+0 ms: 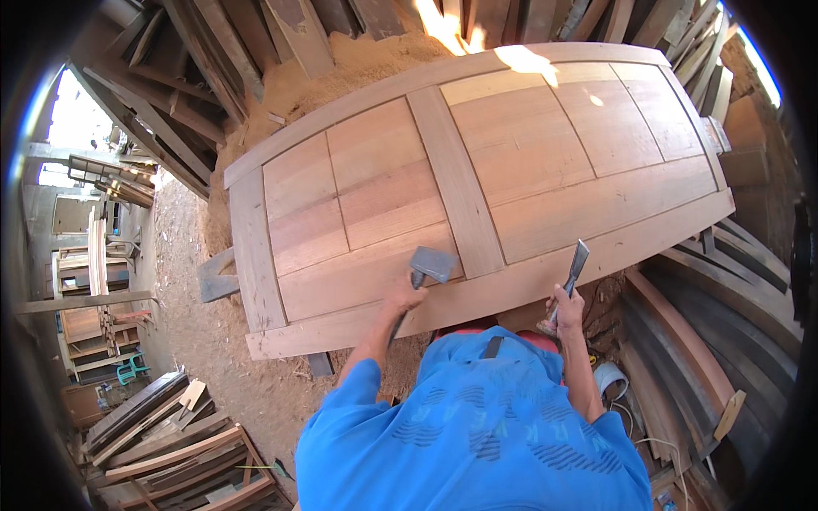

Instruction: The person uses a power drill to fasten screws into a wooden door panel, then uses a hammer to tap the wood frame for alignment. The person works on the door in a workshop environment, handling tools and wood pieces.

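Note:
A large panelled wooden door (460,183) lies in front of me, raised above the sawdust-covered ground. My left hand (406,294) is closed round the handle of a hammer with a broad, flat grey head (434,264). The hammer head appears over the door's near part, left of the middle rail; I cannot tell whether it touches the wood. At the door's near edge, my right hand (564,308) grips a chisel (577,266). Its wide metal blade points up and away from me, tilted slightly right. The lower end of the chisel is partly covered by my fingers.
Leaning boards (230,47) and a sawdust heap (358,64) lie beyond the door. Curved dark timbers (707,315) crowd the right side. A stack of wood (183,451) lies at lower left, with a turquoise stool (132,369) farther off. A support's end (219,277) juts out left.

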Demonstrator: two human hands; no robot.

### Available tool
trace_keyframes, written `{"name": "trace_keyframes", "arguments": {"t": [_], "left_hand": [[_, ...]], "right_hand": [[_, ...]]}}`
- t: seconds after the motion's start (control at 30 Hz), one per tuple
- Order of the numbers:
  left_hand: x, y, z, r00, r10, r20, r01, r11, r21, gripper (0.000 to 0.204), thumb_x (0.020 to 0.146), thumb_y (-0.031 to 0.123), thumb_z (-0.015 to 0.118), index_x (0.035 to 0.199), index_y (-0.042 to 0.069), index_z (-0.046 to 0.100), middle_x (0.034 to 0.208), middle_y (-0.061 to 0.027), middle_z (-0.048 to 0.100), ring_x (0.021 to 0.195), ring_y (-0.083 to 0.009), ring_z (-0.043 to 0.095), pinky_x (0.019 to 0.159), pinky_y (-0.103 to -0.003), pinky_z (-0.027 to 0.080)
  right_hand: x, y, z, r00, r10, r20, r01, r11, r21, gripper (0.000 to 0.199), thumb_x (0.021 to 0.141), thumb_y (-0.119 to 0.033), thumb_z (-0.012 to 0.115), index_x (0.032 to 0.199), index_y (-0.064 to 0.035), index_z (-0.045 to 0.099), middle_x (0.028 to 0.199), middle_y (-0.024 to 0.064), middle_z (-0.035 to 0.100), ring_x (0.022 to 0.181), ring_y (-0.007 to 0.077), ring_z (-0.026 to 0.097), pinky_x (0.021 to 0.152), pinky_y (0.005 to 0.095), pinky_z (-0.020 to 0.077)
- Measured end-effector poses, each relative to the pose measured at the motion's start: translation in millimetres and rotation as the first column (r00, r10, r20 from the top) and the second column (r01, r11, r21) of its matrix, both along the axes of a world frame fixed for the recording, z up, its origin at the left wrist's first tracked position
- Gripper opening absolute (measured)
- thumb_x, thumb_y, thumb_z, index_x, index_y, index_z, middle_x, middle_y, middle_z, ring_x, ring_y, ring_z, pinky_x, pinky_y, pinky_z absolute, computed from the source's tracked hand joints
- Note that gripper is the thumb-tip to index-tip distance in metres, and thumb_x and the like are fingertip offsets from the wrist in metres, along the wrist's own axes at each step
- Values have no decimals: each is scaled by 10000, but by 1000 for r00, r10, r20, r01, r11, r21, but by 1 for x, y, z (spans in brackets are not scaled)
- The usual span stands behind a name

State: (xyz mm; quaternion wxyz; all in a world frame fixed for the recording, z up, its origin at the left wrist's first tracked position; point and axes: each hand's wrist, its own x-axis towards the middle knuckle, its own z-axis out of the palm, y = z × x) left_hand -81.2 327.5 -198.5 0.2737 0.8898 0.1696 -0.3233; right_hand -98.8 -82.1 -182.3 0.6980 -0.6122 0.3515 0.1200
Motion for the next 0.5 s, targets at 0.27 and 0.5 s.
{"name": "trace_keyframes", "arguments": {"t": [0.27,0.5], "left_hand": [[26,-99,29,986,-165,24,166,955,-247,524,764,253,610,1235,37,531,1080,-281,660,1037,-429,642,910,-498,501],[25,-137,21,914,-376,155,400,899,-178,522,805,247,628,1244,19,464,1032,-287,658,1010,-451,636,853,-538,502]], "right_hand": [[-8,2,-8,999,21,48,-22,1000,11,134,934,-184,638,900,-63,591,688,18,588,553,124,601,482,268,482],[-13,-1,3,999,-29,45,29,1000,1,138,938,-188,638,894,-71,582,691,16,588,547,126,601,474,276,483]]}}
